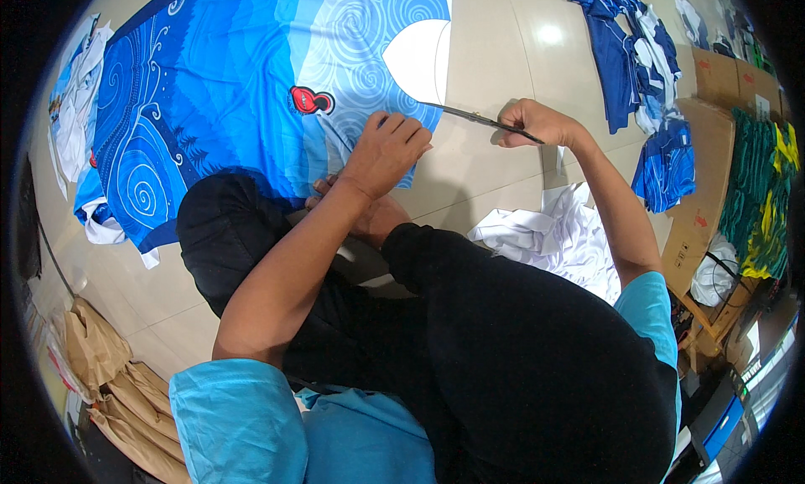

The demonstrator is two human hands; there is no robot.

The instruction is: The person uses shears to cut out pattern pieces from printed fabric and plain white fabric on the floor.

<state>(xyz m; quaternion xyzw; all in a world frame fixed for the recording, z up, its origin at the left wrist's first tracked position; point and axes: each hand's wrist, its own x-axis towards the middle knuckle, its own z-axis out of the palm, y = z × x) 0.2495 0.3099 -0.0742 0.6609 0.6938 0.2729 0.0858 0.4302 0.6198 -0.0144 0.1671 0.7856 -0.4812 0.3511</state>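
Observation:
A large blue swirl-printed fabric lies on the floor in front of me, with a red and black emblem and a white curved shape near its right edge. My right hand grips dark scissors, whose blade tips meet the fabric's edge just below the white shape. My left hand has bent fingers closed on the fabric left of the blades, where it wrinkles. My bare foot is under my left wrist, partly hidden.
Blue and white garments and a folded blue bundle lie at right, with white cloth nearer me. Cardboard and green-yellow fabrics line the right side. Brown paper lies lower left, more cloth upper left.

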